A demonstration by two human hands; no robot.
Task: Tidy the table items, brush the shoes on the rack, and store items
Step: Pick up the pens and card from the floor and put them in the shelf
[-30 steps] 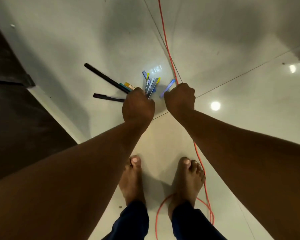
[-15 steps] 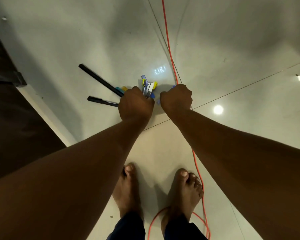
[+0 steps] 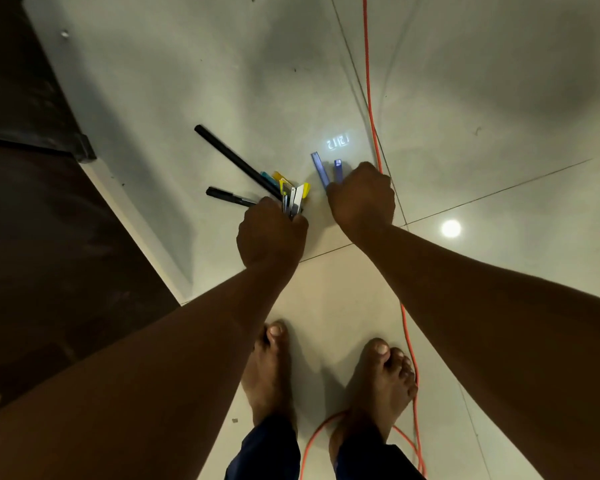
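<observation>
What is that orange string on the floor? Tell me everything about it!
It is a thin orange cord that looks like a smooth plastic cable. It lies on the pale shiny floor, running from the top edge down past the right hand, which hides a bit of it. Lower down it passes close beside the right foot and curls into a loop behind it near the bottom edge. Neither end shows. Whether it touches the foot cannot be told.
</observation>
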